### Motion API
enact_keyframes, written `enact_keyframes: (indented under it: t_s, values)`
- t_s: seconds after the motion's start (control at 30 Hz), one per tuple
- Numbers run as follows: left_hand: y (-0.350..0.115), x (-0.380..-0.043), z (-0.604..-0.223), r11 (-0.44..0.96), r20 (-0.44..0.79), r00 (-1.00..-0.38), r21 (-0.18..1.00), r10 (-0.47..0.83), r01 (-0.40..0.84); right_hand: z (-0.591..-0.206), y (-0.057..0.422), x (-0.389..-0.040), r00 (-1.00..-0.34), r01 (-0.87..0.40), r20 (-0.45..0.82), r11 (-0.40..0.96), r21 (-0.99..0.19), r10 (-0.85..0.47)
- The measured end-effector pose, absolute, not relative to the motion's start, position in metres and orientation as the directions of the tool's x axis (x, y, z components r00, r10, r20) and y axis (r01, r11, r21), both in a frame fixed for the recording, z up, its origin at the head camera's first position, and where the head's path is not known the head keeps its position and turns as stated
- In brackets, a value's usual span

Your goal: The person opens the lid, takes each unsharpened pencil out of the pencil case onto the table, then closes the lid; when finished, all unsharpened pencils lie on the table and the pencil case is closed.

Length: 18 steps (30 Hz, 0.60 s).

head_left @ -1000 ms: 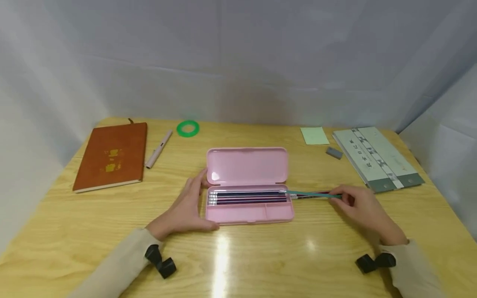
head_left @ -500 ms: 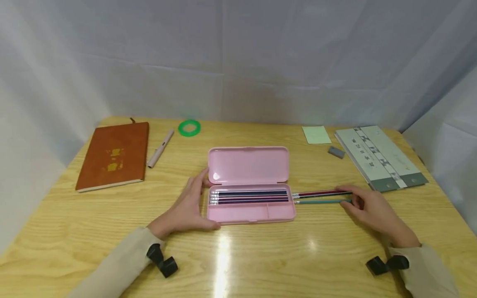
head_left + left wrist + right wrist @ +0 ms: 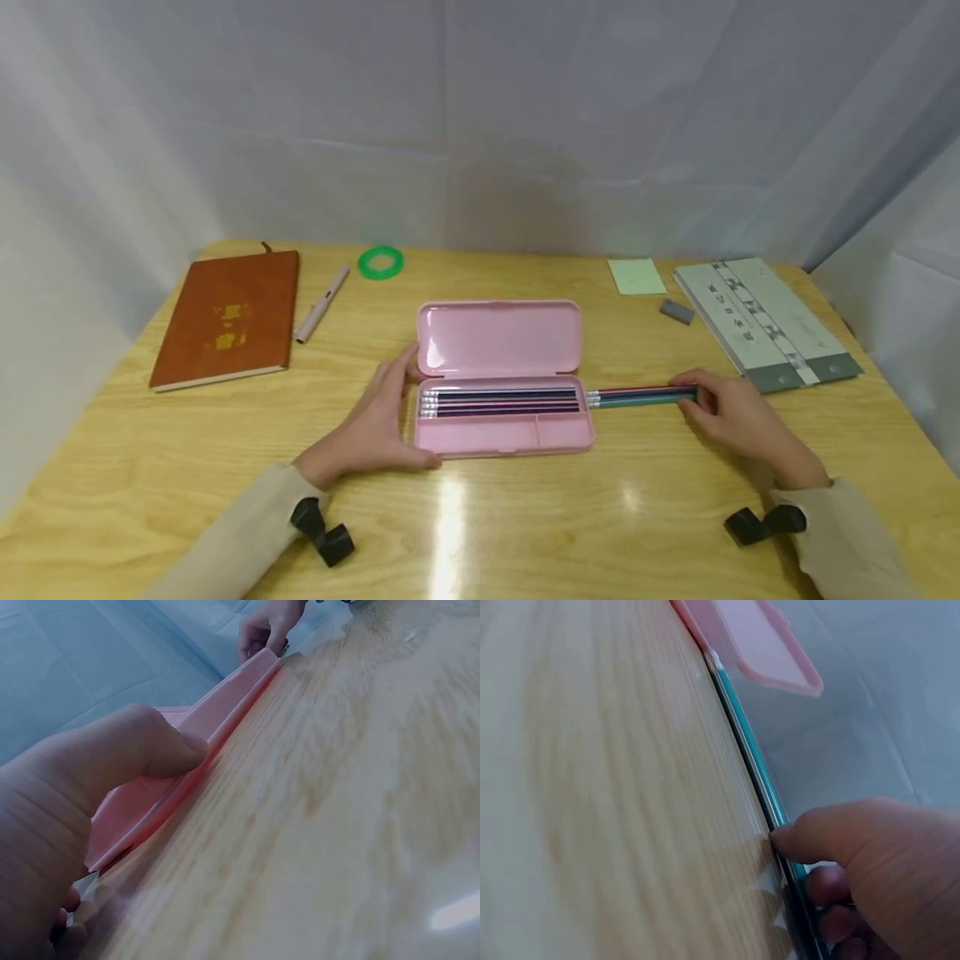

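A pink pencil case [image 3: 480, 435] lies with its lid raised at the middle of the table; several dark striped pencils [image 3: 506, 403] fill its long back compartment. My left hand [image 3: 372, 414] holds the case's left end, thumb at the front corner and fingers toward the hinge side. In the left wrist view the thumb [image 3: 169, 750] presses the case's front edge. To the right of the case, my right hand [image 3: 738, 421] pinches a small bunch of pencils [image 3: 633, 397], a teal one nearest the front. Their metal-ringed ends sit right at the case's right wall.
On the left lie a brown notebook [image 3: 225, 321], a pale pink pen [image 3: 322, 304] and a green tape ring [image 3: 363, 265]. A green sticky-note pad [image 3: 636, 277], a grey eraser [image 3: 677, 312] and a grey-green notebook [image 3: 765, 321] lie at the back right.
The teal pencil, first crossing the others with its end over the case, came down in front of them and now lies alongside them. The right hand shifted right, then slightly back left.
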<state>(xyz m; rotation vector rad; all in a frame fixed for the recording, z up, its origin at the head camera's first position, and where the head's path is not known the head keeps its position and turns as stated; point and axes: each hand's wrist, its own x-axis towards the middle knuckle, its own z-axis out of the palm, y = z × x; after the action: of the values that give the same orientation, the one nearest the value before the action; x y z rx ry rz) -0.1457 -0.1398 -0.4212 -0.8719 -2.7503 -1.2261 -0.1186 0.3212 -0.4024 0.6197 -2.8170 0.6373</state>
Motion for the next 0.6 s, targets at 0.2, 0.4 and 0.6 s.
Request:
enact_keyframes:
  t_s: [0.2,0.4,0.6]
  values:
    - [-0.145,-0.147,-0.417,0.549,0.239,-0.845,0.669,0.478,0.5,-0.395,0.274,-0.137,-0.863,-0.503,0.281,0.766,-0.401,-0.419]
    - [-0.144,-0.145,-0.42,0.548,0.237,-0.847,0.673,0.476,0.496,-0.39,0.21,-0.155,-0.791,-0.61,0.258,0.686,-0.398,-0.554]
    - [-0.136,-0.147,-0.421,0.544,0.215,-0.851,0.688,0.48,0.481,-0.385,0.174,-0.159,-0.791,-0.611,0.156,0.755,-0.239,-0.591]
